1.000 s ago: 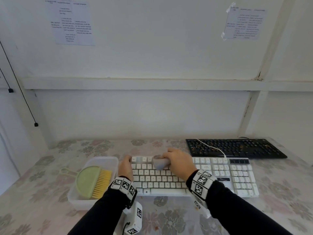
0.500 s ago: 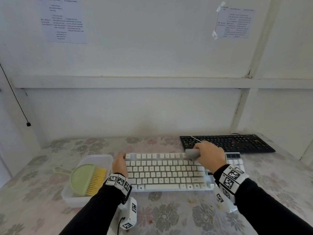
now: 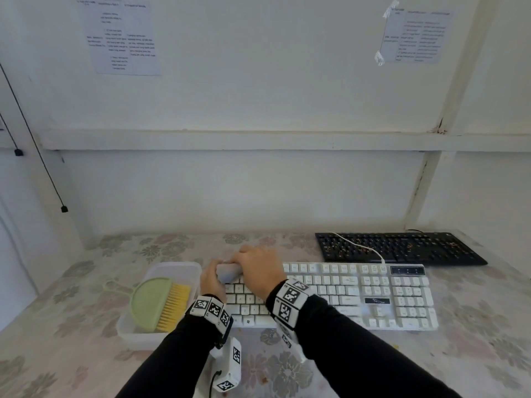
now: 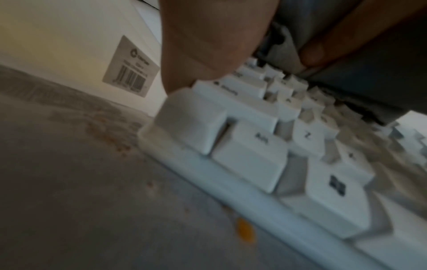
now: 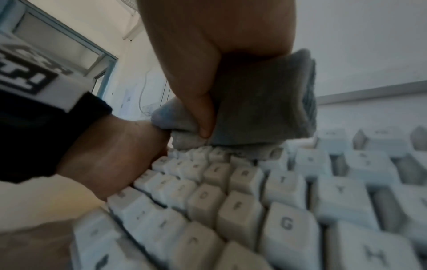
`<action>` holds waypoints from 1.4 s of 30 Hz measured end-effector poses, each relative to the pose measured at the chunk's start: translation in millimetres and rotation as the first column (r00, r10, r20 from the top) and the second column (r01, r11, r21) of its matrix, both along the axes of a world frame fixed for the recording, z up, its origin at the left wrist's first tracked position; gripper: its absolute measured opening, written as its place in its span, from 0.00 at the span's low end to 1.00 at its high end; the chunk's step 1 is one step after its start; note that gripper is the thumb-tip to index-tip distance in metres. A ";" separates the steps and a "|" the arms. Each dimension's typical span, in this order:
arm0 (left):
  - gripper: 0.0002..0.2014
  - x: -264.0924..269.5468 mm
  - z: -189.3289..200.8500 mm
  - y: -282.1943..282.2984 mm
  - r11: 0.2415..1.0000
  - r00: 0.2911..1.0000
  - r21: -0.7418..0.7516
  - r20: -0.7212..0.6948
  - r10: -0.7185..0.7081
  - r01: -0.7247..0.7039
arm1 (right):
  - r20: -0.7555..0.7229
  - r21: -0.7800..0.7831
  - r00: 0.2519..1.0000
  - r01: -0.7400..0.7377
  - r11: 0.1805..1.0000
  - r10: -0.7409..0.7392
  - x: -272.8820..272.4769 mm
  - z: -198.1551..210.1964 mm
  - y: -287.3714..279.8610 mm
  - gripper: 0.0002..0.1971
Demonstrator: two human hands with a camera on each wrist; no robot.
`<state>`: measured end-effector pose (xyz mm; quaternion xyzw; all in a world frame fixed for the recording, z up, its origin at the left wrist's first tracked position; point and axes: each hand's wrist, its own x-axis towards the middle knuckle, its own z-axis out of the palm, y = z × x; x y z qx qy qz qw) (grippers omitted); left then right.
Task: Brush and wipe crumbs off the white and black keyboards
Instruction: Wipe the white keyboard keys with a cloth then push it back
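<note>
The white keyboard lies across the middle of the table, with the black keyboard behind it to the right, flecked with orange crumbs. My right hand grips a folded grey cloth and presses it onto the top-left keys. In the right wrist view the thumb pinches the cloth against the key tops. My left hand rests on the keyboard's left end; its thumb touches the corner key.
A clear plastic tub with a green brush stands just left of the white keyboard. A white cable runs over the black keyboard. Orange crumbs lie on the floral tablecloth by the keyboard's front edge. The wall is close behind.
My right hand swept the cloth along the top rows to the right, then back to the left end beside my left hand. The left hand has stayed on the keyboard's left end.
</note>
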<state>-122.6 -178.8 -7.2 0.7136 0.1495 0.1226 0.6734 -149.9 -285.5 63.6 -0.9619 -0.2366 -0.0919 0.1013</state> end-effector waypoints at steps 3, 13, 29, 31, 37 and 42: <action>0.11 3.0 0.7 -0.8 0.999 0.997 -0.027 -0.068 0.022 -0.023 | 0.027 -0.021 0.999 0.046 0.999 -0.045 2.0 -7.4 -6.9 0.13; 0.16 16.2 -12.3 2.9 0.985 0.990 -0.162 -0.137 0.040 -0.062 | -0.004 0.037 0.977 0.212 0.977 -0.212 -11.3 -12.6 -86.8 0.11; 0.12 11.0 -10.1 2.5 0.999 0.997 0.000 -0.071 0.034 -0.034 | -0.011 0.091 0.773 0.633 0.769 -0.635 -40.6 -8.7 -237.9 0.18; 0.12 10.1 -9.7 2.4 0.999 0.997 0.018 -0.059 0.041 -0.040 | -0.004 0.140 0.717 0.691 0.710 -0.697 -44.7 -10.3 -252.6 0.16; 0.12 14.0 -13.5 4.6 0.989 0.995 -0.137 -0.093 0.044 -0.057 | -0.028 0.199 0.650 0.748 0.633 -0.760 -44.6 -4.4 -265.6 0.17; 0.13 12.5 -13.9 3.4 0.978 0.994 -0.197 -0.100 0.046 -0.065 | 0.083 0.212 0.887 0.430 0.877 -0.455 -28.4 6.3 -203.5 0.18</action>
